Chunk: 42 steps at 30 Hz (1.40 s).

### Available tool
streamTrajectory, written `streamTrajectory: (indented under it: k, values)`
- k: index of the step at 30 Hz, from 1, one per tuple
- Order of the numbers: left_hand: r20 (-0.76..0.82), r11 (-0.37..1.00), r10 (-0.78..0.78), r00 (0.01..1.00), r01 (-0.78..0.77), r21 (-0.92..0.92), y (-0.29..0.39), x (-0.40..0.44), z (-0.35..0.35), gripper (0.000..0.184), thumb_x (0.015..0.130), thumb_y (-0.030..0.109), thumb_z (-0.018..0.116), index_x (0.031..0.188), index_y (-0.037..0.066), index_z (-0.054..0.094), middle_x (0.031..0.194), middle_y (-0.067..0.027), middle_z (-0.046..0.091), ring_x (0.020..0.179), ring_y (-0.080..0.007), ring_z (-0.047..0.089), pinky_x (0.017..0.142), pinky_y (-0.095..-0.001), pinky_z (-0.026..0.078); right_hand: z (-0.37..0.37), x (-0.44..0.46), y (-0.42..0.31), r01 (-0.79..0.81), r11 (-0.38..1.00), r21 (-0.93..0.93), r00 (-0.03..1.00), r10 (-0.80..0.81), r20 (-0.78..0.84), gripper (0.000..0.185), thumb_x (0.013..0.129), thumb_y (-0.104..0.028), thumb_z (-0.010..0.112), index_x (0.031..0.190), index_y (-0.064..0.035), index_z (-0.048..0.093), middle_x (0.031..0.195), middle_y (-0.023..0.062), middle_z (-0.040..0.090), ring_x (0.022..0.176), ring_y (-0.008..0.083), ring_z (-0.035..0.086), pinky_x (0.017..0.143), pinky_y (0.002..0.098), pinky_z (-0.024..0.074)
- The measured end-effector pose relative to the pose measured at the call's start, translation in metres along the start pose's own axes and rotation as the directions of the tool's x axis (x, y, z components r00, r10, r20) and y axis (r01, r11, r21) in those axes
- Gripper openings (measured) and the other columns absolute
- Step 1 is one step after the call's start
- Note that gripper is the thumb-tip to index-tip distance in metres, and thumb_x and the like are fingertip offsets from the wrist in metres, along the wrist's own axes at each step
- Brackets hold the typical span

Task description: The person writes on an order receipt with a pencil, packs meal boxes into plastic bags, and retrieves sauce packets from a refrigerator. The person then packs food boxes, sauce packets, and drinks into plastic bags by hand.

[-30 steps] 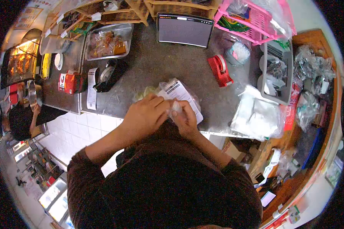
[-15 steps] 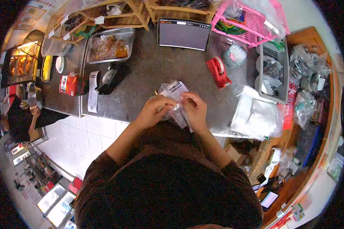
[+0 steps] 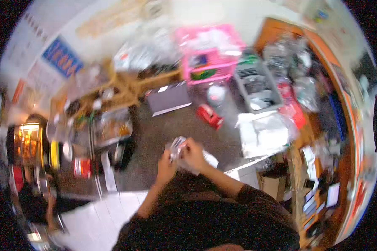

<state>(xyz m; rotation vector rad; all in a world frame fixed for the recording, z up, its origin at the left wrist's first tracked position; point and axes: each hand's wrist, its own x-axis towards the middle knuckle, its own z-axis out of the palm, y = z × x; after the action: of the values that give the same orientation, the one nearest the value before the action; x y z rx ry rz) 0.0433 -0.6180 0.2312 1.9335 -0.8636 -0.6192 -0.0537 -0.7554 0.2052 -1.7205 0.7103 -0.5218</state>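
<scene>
In the head view, a small clear plastic bag (image 3: 176,147) is bunched between my two hands over the dark counter's front edge. My left hand (image 3: 166,168) is closed on the bag's left side. My right hand (image 3: 192,155) pinches it from the right, hiding part of it. Dark print shows near the top of the bag, too smeared to read. A white piece (image 3: 210,159), perhaps paper, juts out beside my right hand; whether it belongs to the bag is unclear. Beyond my hands lies a red tape dispenser (image 3: 209,116).
A tablet (image 3: 169,98) stands at the back, near a pink basket (image 3: 207,54). White plastic bags (image 3: 264,136) lie at right, below a grey divided bin (image 3: 259,83). A food tray (image 3: 112,127), a paper strip (image 3: 108,171) and another person's arm (image 3: 51,205) are at left.
The view has swung up and to the right and is blurred. My hands stay on the plastic bag, which looks more bunched; its white label is less visible.
</scene>
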Motion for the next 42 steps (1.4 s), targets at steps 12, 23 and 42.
streamTrajectory:
  k: [12,23,42]
  values:
    - [-0.06,0.978,0.199,0.978,-0.195,0.072,-0.013,0.004,0.005,0.012,0.09,0.005,0.06,0.097,0.0,0.051,0.094,-0.0204,0.054,0.096,-0.0423,0.054,0.084,-0.0476,0.042,-0.009,0.003,0.001,0.076,0.971,-0.227,0.904,0.029,0.427,0.032,0.081,-0.035,0.076,0.084,-0.0038,0.073,0.102,0.0226,0.068,0.096,0.038,0.064,0.087,0.0445,0.0515]
    - [0.085,0.92,0.33,0.94,-0.34,0.194,-0.005,0.029,-0.007,0.015,0.092,0.005,0.057,0.102,-0.002,0.048,0.1,-0.0236,0.054,0.1,-0.0441,0.05,0.088,-0.0532,0.039,-0.001,-0.011,-0.015,-0.191,0.968,-0.16,0.968,0.213,0.134,0.024,0.081,-0.026,0.07,0.092,-0.0049,0.074,0.091,0.0161,0.073,0.085,0.0299,0.07,0.075,0.0406,0.0522]
    - [0.12,0.972,0.07,0.99,-0.041,-0.231,-0.029,0.06,-0.017,0.018,0.101,0.011,0.058,0.086,0.005,0.051,0.076,-0.0016,0.048,0.071,-0.0132,0.047,0.068,-0.0278,0.041,0.023,-0.019,0.021,0.658,0.749,-0.078,0.747,-0.636,0.194,0.019,0.08,-0.01,0.067,0.099,-0.004,0.067,0.099,0.0104,0.066,0.104,0.0294,0.062,0.087,0.0384,0.0513]
